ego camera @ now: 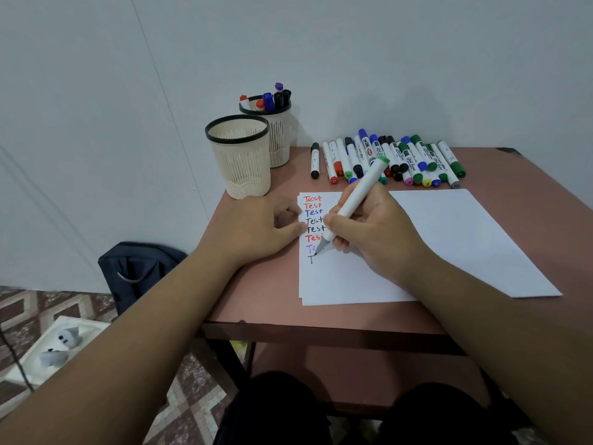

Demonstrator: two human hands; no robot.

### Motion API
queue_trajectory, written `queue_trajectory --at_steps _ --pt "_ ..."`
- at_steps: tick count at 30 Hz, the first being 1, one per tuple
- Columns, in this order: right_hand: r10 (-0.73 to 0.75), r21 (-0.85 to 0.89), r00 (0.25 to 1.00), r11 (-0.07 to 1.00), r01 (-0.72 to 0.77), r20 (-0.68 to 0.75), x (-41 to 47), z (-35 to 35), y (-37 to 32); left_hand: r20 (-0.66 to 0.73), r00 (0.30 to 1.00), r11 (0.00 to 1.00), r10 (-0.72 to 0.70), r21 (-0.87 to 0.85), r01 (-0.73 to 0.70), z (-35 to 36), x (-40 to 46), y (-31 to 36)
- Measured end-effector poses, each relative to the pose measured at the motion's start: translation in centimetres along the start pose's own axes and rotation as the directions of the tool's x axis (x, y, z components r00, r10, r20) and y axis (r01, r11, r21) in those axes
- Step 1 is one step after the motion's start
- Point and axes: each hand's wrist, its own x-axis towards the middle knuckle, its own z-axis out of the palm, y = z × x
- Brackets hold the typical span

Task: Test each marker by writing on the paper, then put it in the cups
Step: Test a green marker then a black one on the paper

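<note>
1. Table (519,175): reddish-brown top, set against a pale wall; carries every item listed below.
2. Paper (449,239): white sheets at the table's centre. Down the left margin runs a column of "Test" words in red, blue, black and purple, with a faint "T" lowest.
3. Green marker (356,200): white barrel, green cap seated on its rear end, which points to 1 o'clock. The tip meets the paper just above the "T".
4. Right hand (372,232): pinches the green marker's lower barrel between thumb and fingers; the heel of the hand rests on the paper.
5. Left hand (256,229): at 9 o'clock from the paper, palm down on the table, fingers loosely curled, fingertips touching the paper's left edge; it holds nothing.
6. Near cup (239,155): cream slotted cup with black rim, at 11 o'clock from the paper; no markers show above its rim.
7. Far cup (279,136): same make, just behind the near cup, holding markers with red, blue, black and purple caps.
8. Marker pile (394,159): capped markers lying side by side at 12 o'clock from the paper; caps green, blue, black, red, yellow, pink, grey.
9. Bag (138,271): dark, on the floor at 8 o'clock from the table.
</note>
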Motion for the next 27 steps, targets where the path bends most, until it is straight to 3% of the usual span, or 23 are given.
queue_trajectory --at_steps 16,27 --pt "0.022 -0.045 0.999 0.999 -0.021 0.023 -0.49 0.11 -0.6 0.017 1.0 1.0 -0.008 -0.001 0.008 0.01 0.1 -0.13" --pt "0.023 -0.082 0.999 0.996 -0.027 -0.046 -0.46 -0.01 -0.69 0.021 1.0 0.999 -0.021 -0.029 0.022 0.07 0.15 -0.13"
